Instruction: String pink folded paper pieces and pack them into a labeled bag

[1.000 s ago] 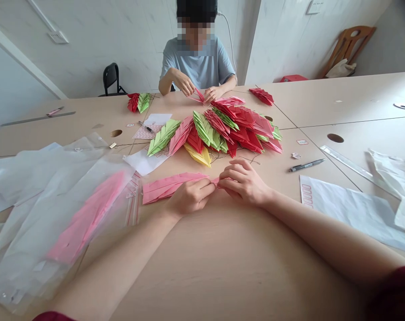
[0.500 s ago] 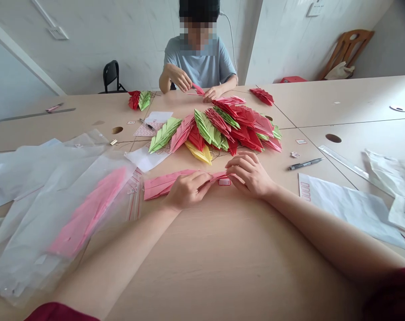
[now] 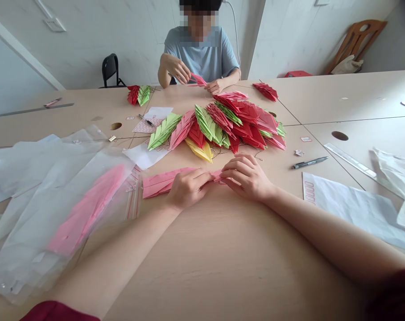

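My left hand [image 3: 189, 188] pinches a long strip of pink folded paper units [image 3: 165, 183], which extends to the left of it. My right hand [image 3: 245, 177] holds the strip's narrow end between its fingertips, close to my left hand. Just beyond my hands lies a large heap of folded paper leaf shapes [image 3: 216, 127] in red, pink, green and yellow. Thin thread shows near the heap's front edge. Across the table, a co-worker's hands [image 3: 192, 79] hold a small pink folded piece [image 3: 198, 79].
Clear plastic zip bags [image 3: 72, 209], one with pink paper inside, lie on my left. On my right are a white envelope [image 3: 343, 207], a pen [image 3: 309, 162] and a ruler [image 3: 349, 162]. Small folded bundles [image 3: 138, 95] stand farther along the table.
The view has tilted slightly, shifting the table upward in the picture. My hands have stayed on the pink strip, and the co-worker's hands have moved slightly around their pink piece.
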`<state>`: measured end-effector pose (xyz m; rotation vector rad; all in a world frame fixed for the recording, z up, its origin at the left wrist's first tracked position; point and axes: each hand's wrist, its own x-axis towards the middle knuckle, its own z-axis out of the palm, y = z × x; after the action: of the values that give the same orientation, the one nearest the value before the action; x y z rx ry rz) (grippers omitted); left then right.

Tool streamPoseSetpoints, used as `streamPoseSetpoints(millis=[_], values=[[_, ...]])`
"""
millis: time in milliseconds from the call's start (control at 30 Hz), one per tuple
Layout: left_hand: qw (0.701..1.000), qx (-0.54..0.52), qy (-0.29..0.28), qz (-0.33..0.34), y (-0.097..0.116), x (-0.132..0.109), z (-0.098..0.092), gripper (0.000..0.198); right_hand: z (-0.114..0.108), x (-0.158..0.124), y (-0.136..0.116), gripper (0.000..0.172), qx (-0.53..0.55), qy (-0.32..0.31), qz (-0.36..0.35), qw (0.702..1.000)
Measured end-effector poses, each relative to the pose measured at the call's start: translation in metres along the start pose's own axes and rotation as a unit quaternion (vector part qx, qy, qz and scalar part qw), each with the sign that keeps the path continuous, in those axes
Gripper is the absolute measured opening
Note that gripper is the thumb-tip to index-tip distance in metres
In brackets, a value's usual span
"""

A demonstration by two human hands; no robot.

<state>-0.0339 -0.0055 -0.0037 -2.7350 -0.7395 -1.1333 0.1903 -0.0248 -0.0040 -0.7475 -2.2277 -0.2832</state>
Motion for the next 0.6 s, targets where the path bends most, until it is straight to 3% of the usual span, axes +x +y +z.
streamPoseSetpoints(millis=[367, 500, 600], values=[[0.999, -0.018, -0.028, 0.017, 0.011, 0.008, -0.003, 0.020, 0.004, 0.009, -0.014, 0.017, -0.005, -0.028, -0.053, 0.998], [0.999, -0.008, 0.034, -0.011, 0.011, 0.008, -0.002, 0.005, 0.003, 0.004, -0.014, 0.017, 0.030, 0.046, -0.012, 0.998], [0.998, 0.018, 0.055, -0.035, 0.008, 0.007, -0.002, 0.008, 0.002, 0.001, -0.013, 0.018, 0.038, 0.089, 0.014, 0.995]])
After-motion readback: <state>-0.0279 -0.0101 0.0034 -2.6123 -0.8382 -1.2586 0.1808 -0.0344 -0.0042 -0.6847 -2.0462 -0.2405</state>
